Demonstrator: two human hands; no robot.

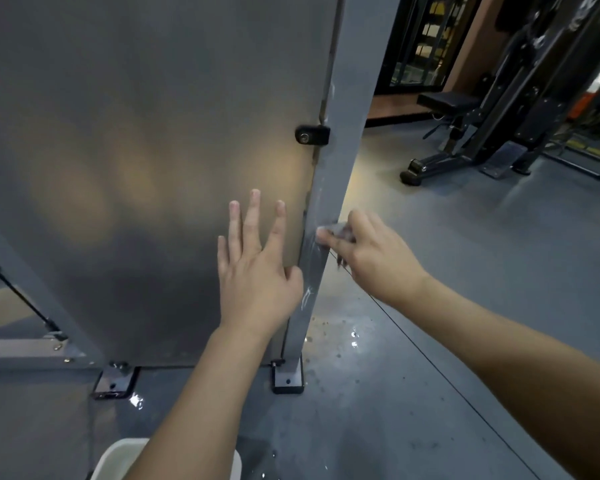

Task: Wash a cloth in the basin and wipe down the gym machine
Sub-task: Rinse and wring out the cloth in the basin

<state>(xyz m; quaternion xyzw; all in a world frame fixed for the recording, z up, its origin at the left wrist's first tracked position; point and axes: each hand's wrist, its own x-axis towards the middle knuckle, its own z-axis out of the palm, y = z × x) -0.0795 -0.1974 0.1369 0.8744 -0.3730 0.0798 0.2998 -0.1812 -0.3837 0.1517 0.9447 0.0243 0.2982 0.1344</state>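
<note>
The gym machine's big grey metal panel (146, 133) fills the left half of the view, with a grey upright post (336, 161) along its right edge. My left hand (257, 268) lies flat on the panel, fingers straight and spread. My right hand (368, 251) grips a small wet whitish cloth (335, 230) and presses it against the post, which shows wet streaks. A white basin (118, 455) peeks in at the bottom edge, partly hidden by my left forearm.
Water puddles and drops (354, 337) lie on the grey floor by the post's black foot (288, 379). A black bench machine (499, 133) stands at the back right. A thin cable (430, 358) runs across the floor.
</note>
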